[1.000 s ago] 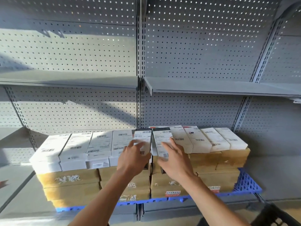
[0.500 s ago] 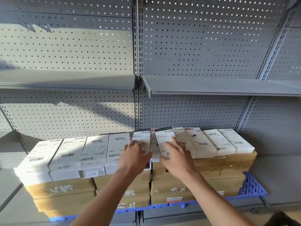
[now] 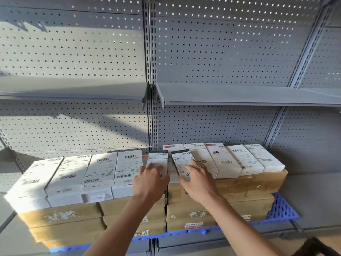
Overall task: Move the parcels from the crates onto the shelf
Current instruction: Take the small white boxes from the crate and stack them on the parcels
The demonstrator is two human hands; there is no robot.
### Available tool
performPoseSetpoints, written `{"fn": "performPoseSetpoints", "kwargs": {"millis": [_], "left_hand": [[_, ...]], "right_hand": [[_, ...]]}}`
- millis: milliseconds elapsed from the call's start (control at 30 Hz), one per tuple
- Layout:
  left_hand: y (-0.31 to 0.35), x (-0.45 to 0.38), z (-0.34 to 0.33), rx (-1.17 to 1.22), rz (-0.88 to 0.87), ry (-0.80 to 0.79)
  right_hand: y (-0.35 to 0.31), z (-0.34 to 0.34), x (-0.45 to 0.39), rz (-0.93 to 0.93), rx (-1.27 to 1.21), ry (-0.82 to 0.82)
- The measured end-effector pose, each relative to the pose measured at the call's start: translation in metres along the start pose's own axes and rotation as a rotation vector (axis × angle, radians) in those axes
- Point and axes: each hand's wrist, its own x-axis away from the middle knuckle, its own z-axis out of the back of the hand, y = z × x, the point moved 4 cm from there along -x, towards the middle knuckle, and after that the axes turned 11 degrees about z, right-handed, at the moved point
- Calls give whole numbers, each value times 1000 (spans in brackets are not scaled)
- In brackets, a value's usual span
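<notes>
Both hands stay put — left hand (image 3: 150, 182) and right hand (image 3: 199, 182) on parcels (image 3: 181, 163).

The shelf (image 3: 239, 94) and its perforated back panel (image 3: 73, 52) look like painted sheet metal with a matt grey finish. The white parcels (image 3: 99, 169) are smooth card with paper labels, and the brown cartons (image 3: 60, 215) beneath are rough, matt cardboard with torn label scraps and tape. The blue pallet (image 3: 282, 209) under them appears to be moulded plastic with a grid surface.
</notes>
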Motion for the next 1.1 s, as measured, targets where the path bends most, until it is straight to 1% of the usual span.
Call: {"fn": "performPoseSetpoints", "kwargs": {"millis": [200, 333, 500, 800, 1000, 1100], "left_hand": [[0, 0, -4, 8, 8, -7], [3, -1, -7, 6, 10, -8], [-1, -3, -12, 59, 2, 16], [-2, -3, -12, 64, -6, 25], [-3, -4, -12, 50, 5, 23], [-3, -4, -14, -4, -1, 14]], "right_hand": [[2, -3, 3, 26, 0, -41], [7, -11, 6, 52, 9, -36], [9, -12, 10, 99, 14, -55], [16, -17, 8, 149, 72, -190], [12, -18, 7, 136, 87, -183], [10, -18, 7, 129, 82, -175]]}}
